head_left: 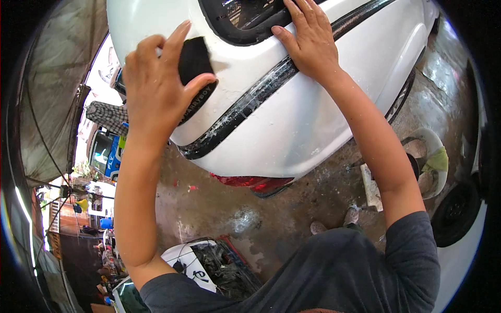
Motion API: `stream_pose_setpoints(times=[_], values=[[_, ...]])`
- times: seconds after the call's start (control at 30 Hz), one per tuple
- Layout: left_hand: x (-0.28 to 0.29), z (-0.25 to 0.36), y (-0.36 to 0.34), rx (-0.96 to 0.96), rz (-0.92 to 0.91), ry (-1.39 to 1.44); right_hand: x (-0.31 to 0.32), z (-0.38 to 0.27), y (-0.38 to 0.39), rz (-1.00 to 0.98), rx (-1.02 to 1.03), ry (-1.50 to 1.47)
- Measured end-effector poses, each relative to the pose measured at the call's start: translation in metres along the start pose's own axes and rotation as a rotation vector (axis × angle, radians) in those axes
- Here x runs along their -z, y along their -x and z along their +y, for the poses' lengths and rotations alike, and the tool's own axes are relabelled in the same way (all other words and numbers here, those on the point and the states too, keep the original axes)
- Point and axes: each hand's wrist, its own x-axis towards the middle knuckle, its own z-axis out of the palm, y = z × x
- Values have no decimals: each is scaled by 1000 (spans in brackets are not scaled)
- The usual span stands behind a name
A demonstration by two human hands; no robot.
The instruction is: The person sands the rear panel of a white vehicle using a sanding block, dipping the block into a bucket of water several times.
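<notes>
My left hand (156, 91) is raised over the rounded corner of a white vehicle body (282, 141), its fingers and thumb spread. Between thumb and forefinger shows a flat black patch (195, 60) with pale lettering along its lower part; whether the hand touches it I cannot tell. Farther right, my right hand (312, 44) rests palm down on the white panel, fingers apart, by the black rim of a window (245, 36). A black trim strip (250, 101), streaked with whitish residue, runs diagonally below both hands.
Low on the body is a red tail light (250, 181). On the wet floor (209, 208) at right stand a pale bucket (438, 167) with a greenish cloth and a dark tyre (456, 214). A black-and-white car part (219, 266) lies near my left side. Grey sheeting (49, 99) hangs at left.
</notes>
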Motion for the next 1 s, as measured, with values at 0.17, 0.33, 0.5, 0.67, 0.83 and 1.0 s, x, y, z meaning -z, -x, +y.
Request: stream_pose_setpoints(times=[0.17, 0.33, 0.5, 0.67, 0.83, 1.0], values=[[3, -7, 5, 41, 32, -42, -1, 3, -1, -2, 6, 60], [3, 5, -9, 14, -56, -10, 1, 0, 0, 20, 12, -3], [1, -8, -4, 23, -9, -9, 1, 6, -1, 12, 18, 44], [-8, 11, -25, -41, -46, -32, -1, 2, 0, -6, -6, 44], [0, -11, 1, 53, -27, -31, 1, 6, -2, -4, -8, 48], [-13, 8, -13, -7, 7, 28, -2, -1, 0, 18, 5, 22]])
